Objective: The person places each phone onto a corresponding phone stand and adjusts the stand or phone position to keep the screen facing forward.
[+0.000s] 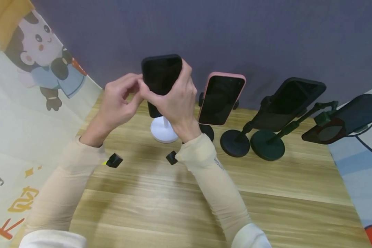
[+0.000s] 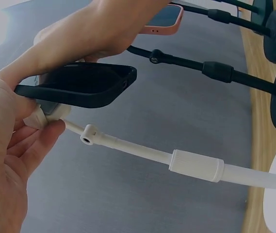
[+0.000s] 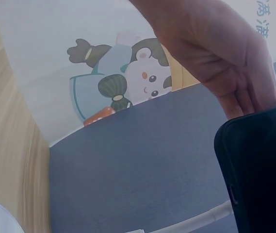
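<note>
A black-cased phone [image 1: 161,74] stands upright at the top of a white phone stand [image 1: 163,131]. My right hand [image 1: 181,98] grips the phone, with its thumb across the lower screen and the fingers along the right side. At the phone's left edge, my left hand [image 1: 117,98] pinches the white clamp [image 2: 38,116] behind the phone. The left wrist view shows the clamp against the phone's back, with the white stand's jointed arm [image 2: 133,148] running down to its round base. In the right wrist view, the left fingers are partly hidden behind the phone.
A pink-cased phone [image 1: 222,98] sits in a black stand just to the right. Further right, a black phone [image 1: 289,103] and another dark phone [image 1: 359,113] sit on dark round-based stands. A grey-blue panel [image 1: 204,34] rises behind the wooden table [image 1: 161,206].
</note>
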`<state>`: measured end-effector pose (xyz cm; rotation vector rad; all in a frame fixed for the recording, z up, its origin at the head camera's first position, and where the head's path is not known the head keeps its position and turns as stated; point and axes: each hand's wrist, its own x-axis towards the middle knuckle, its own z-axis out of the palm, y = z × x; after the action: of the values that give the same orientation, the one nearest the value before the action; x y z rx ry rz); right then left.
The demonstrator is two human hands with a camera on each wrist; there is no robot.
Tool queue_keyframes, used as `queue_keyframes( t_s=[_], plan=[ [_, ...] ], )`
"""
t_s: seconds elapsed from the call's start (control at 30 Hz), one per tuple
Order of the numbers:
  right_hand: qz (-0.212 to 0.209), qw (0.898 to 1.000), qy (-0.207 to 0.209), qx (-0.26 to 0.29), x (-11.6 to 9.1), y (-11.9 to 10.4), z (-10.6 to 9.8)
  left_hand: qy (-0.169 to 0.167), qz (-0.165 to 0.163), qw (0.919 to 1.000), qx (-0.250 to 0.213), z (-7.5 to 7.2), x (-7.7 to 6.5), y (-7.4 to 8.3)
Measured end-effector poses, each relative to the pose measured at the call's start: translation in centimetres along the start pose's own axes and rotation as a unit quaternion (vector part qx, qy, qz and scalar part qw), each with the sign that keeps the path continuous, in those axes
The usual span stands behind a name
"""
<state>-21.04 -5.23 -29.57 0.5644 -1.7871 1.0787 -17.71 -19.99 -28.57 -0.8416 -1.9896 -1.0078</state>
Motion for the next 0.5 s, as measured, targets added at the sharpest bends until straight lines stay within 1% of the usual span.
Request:
queue_keyframes(
  t_s=[0.13, 0.27, 0.43, 0.5],
  plan=[
    [-0.014, 1.000, 0.009, -0.004, 0.22, 0.15, 0.08, 0.000, -0.017, 0.9998, -0.008, -0.08, 0.12, 0.35],
    [-0.018, 1.000, 0.002, -0.008, 0.36, 0.18, 0.08, -0.008, -0.026, 0.9995, -0.014, -0.29, 0.18, 0.63],
    [-0.011, 1.000, 0.003, -0.017, 0.25, 0.12, 0.09, -0.016, -0.037, 0.9989, -0.022, -0.39, -0.07, 0.19],
    [-0.010, 1.000, 0.007, -0.019, 0.18, 0.15, 0.13, -0.019, -0.035, 0.9989, -0.024, -0.41, -0.19, -0.15]
  ],
)
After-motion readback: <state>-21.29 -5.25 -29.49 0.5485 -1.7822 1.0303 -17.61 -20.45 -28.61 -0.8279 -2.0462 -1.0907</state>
